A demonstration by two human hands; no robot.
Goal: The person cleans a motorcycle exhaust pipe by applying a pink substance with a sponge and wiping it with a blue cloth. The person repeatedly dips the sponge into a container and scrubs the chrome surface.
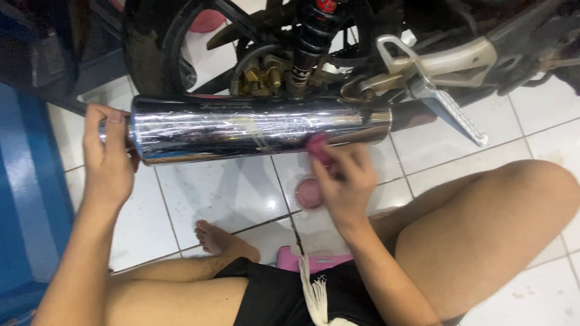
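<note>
A: Chrome first. Long shiny chrome cylindrical motorcycle exhaust muffler (254, 128), lying level across the upper middle of the view, mounted low beside the bike, above the white tiled floor (223, 199).

B: Left hand (107, 158)?

A: At the muffler's left end. Fingers curled together around the end cap, thumb laid over the front edge. Gripping it.

B: Right hand (343, 181)?

A: Fingertips bunched, pinching a small dark pink wad of cloth (318, 147). Wad is pressed on the lower side of the muffler, toward its right end.

B: Anything under that hand?

A: Small round pink tin (308, 193) on the floor, partly hidden by the hand. Contents hard to tell, pinkish.

B: Behind the muffler?

A: Black rear tyre and wheel (154, 48) upper left, black coil shock absorber (308, 42) upright at centre, gold-coloured brake caliper (260, 75) just left of it. Silver metal footpeg bracket (447, 96) sticks out to the right, above the muffler's right end.

B: Person?

A: Seated on the floor, black shorts (278, 296), bare knee (519, 211) raised at right, bare foot (217, 236) on the tiles near centre. Flat pink object (302, 259) by the shorts, can't tell what. White fringed cloth (314, 296) lies on the lap.

B: Left edge?

A: Blue painted surface (30, 199), running down the frame.
</note>
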